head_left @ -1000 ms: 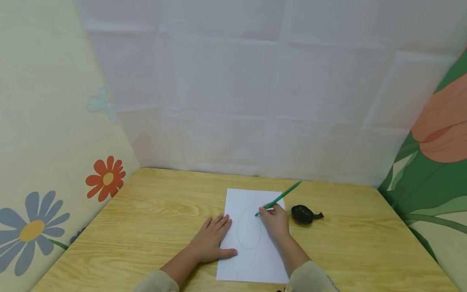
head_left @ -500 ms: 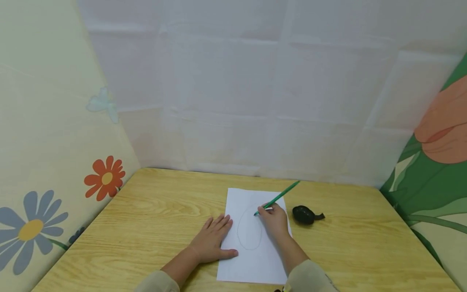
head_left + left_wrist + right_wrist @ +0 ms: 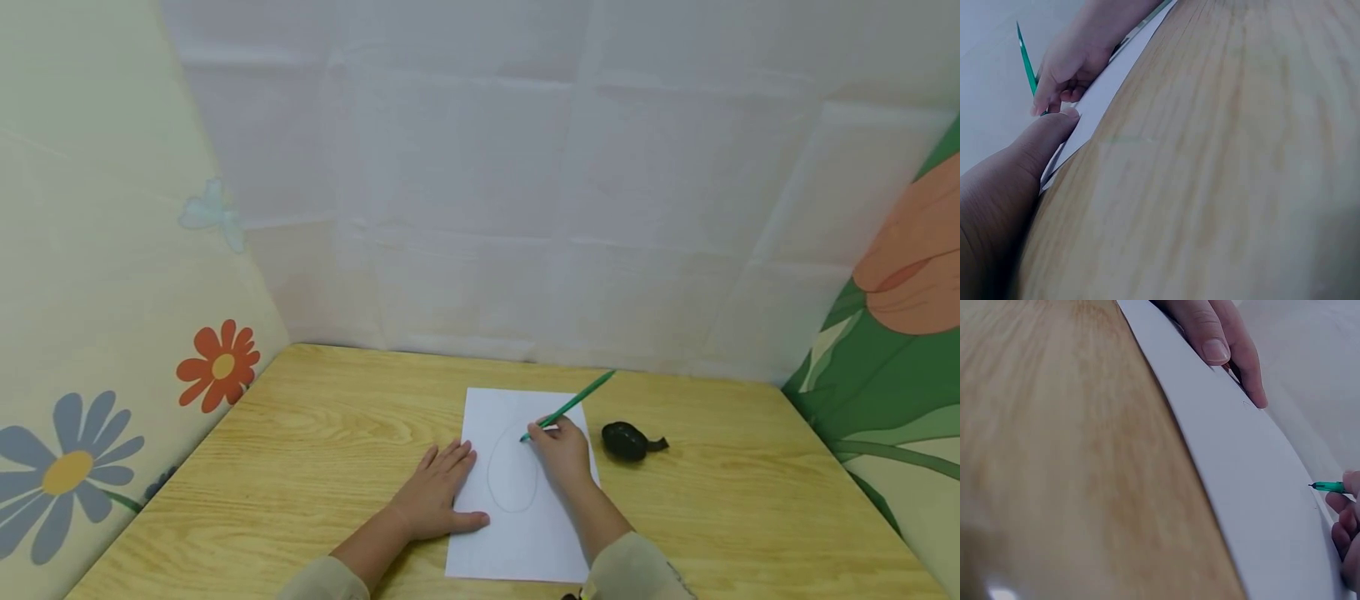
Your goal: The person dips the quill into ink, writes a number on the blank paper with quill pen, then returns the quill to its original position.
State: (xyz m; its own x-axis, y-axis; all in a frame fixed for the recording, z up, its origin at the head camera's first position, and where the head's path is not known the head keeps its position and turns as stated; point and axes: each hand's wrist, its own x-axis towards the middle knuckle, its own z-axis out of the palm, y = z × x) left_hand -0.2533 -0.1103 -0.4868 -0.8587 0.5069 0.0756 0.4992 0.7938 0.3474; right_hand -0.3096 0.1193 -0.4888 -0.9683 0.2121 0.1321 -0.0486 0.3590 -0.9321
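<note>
Paper [image 3: 517,548], one white sheet, lies beneath and between two hands. The left hand [image 3: 435,498] lies straight-fingered across the paper's left edge; the right hand [image 3: 564,454] pinches one green pen [image 3: 573,402]. One drawn oval [image 3: 513,471] sits between the hands, the pen's tip over it. Just right of the right hand lies one black object [image 3: 625,442].

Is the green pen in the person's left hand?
No, the right hand holds the green pen, while the left hand rests spread, partly on the white paper.
</note>
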